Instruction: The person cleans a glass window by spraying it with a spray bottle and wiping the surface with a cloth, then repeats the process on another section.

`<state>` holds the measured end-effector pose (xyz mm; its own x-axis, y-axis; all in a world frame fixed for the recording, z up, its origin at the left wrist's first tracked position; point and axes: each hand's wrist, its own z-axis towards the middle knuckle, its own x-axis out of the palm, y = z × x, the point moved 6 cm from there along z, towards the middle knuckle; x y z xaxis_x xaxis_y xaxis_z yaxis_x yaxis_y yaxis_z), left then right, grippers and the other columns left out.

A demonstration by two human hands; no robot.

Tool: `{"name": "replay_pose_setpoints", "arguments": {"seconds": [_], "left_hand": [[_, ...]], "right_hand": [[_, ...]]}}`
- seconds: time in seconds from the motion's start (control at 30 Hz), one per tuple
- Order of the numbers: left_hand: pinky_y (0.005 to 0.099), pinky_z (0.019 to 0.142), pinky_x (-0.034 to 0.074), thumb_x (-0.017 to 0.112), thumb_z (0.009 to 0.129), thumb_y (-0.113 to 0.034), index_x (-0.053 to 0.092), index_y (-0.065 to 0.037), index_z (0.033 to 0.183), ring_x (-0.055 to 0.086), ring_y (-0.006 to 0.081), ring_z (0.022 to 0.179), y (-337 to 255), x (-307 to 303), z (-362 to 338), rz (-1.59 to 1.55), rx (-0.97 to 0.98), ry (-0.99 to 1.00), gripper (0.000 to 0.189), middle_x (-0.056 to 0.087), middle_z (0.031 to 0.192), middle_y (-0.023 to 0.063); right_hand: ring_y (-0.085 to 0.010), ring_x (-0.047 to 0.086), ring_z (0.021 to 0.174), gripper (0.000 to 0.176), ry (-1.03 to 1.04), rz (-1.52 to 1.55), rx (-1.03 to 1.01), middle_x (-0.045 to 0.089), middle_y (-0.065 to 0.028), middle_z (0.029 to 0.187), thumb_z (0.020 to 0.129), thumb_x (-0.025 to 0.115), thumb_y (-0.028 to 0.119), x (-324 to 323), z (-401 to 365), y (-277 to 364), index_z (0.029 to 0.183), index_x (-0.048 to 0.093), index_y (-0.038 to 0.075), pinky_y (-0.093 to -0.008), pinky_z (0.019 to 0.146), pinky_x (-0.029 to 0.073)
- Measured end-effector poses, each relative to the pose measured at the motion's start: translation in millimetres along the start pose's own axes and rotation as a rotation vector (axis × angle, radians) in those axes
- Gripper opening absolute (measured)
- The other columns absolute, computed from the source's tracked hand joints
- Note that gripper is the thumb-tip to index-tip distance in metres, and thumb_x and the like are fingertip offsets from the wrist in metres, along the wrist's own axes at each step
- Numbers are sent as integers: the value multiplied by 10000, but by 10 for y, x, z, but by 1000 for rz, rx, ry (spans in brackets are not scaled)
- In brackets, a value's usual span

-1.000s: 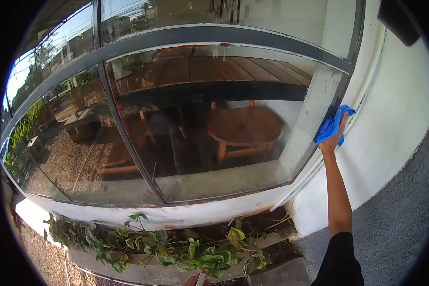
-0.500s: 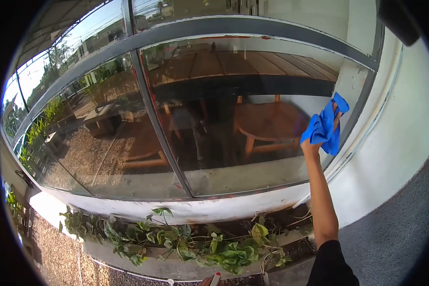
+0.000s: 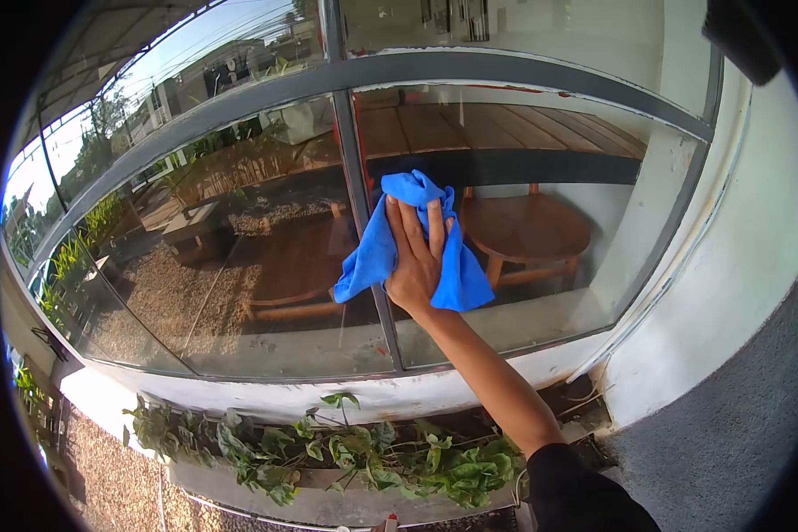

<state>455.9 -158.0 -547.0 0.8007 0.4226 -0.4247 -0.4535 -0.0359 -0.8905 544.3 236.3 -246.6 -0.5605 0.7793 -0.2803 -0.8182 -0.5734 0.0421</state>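
Observation:
My right hand (image 3: 415, 266) presses a bunched blue cloth (image 3: 466, 277) against the window, fingers stretched over it and some of the cloth gathered around them. The cloth lies across the dark upright window bar (image 3: 353, 160) and onto the glass pane (image 3: 541, 306) to its right. At the bottom edge of the view, a small piece of a thing with a red tip (image 3: 391, 520) shows. My left hand is almost wholly cut off there beside it, so its fingers are hard to make out.
Below the window a planter of leafy plants (image 3: 363, 457) runs along the white wall base. Behind the glass stand a wooden table (image 3: 488, 129) and a chair (image 3: 528, 229). A pale wall (image 3: 727, 293) with a thin pipe is at right; gravel (image 3: 106, 470) lies at lower left.
My right hand has swept the blue cloth left across the glass, from the right frame edge to the upright bar. The view has shifted slightly. The red-tipped thing shows less.

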Motion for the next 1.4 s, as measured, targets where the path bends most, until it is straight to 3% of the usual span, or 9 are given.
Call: {"name": "replay_pose_setpoints", "arguments": {"seconds": [0.27,0.4,0.63,0.83,0.97,1.0,1.07,1.13,1.4], "left_hand": [[411,701,529,690,839,-113,674,-34,1018,661,324,796,-106,-310,145,209,245,9,197,677,901,164],[414,660,523,684,836,-95,668,-17,1010,651,346,780,-238,-391,259,121,121,-15,191,665,876,176],[392,651,514,669,856,-100,660,-8,1021,650,320,776,-76,-271,238,224,167,40,188,661,878,167],[379,657,508,672,848,-89,667,-13,1059,627,256,751,-368,-211,186,35,70,24,225,660,870,137],[383,674,511,668,845,-87,669,-9,1072,639,280,772,-120,-64,16,61,99,76,240,668,897,165],[389,684,512,665,846,-82,668,-4,1079,644,294,786,-136,-24,12,57,10,106,245,668,902,173],[395,693,513,661,848,-77,667,0,1086,648,308,800,-126,95,39,50,-74,127,250,669,906,182],[399,702,517,652,855,-70,664,6,1096,653,316,810,-199,177,44,136,124,130,254,671,912,187],[398,741,539,662,858,-123,680,-29,1044,666,326,831,-250,675,54,222,194,185,209,676,916,165]], "right_hand": [[-312,211,1455,779,-155,57,-191,275,-15,1576,756,693,165,-350,1304,377,1475,395,123,-489,1127,284],[-323,185,1462,866,-199,239,-204,261,-21,1581,716,733,139,-266,1255,355,1494,353,115,-498,1130,269],[-328,167,1469,788,-37,162,-80,359,-31,1539,725,631,21,47,290,202,1472,414,146,-489,1173,106],[-294,218,1457,677,-22,190,13,370,3,1534,783,644,156,458,-1155,110,1437,476,195,-474,1169,107],[-279,218,1459,675,181,71,-101,321,37,1559,806,596,131,426,-1232,7,1453,450,258,-454,1157,134],[-279,233,1447,691,113,-19,-134,322,44,1556,789,587,97,355,-1200,-5,1445,459,274,-433,1113,249],[-281,247,1435,692,72,-66,-186,335,47,1545,783,583,84,268,-1150,-215,1437,468,276,-416,1075,306],[-281,282,1399,675,51,-117,-240,384,53,1504,779,572,57,80,-1130,-491,1411,500,284,-364,953,430],[-300,417,1272,392,-114,-313,-149,503,-12,1398,886,594,263,-932,-1315,-2627,1262,653,168,-441,995,404]]}}
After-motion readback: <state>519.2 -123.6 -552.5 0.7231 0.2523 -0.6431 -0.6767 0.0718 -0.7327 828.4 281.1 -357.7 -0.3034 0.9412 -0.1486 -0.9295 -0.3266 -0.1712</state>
